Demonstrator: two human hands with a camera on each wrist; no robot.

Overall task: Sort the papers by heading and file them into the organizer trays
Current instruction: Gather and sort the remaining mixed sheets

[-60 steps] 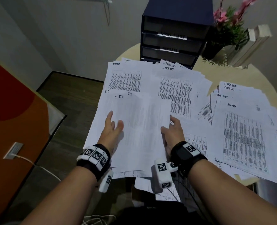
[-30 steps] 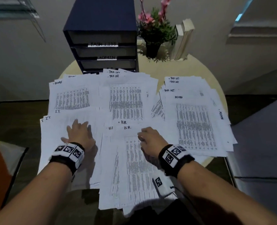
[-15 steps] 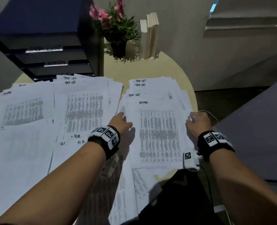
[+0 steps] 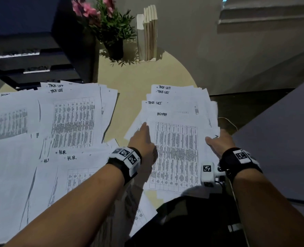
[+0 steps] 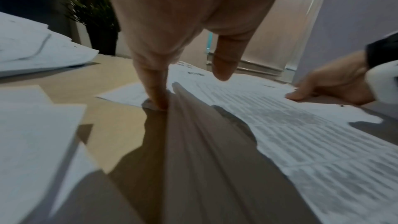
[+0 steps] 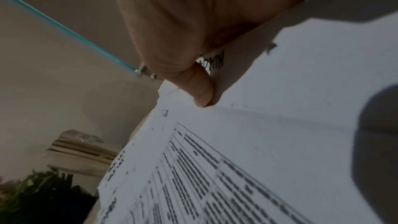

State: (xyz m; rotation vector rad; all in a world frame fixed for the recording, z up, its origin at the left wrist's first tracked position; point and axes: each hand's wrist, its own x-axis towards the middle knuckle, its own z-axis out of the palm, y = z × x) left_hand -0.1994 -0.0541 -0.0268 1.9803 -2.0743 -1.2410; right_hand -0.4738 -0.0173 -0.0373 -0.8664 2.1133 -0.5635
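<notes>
The left hand (image 4: 142, 139) lies flat and the right hand (image 4: 219, 142) seemingly pinches the ADMIN stack (image 4: 176, 150); squaring both edges evenly would prevent slips.

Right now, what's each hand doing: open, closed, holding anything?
Left hand: open, straight fingers pressing the left edge of the ADMIN pile.
Right hand: thumb on the pile's right edge; grip cannot be told.

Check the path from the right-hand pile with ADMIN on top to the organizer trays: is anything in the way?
Nothing upright blocks it. Between the ADMIN pile, flanked by both hands, and the organizer trays there is bare table and the flat spread of TASK LIST sheets. The potted plant stands right of the trays, beside the route.
</notes>
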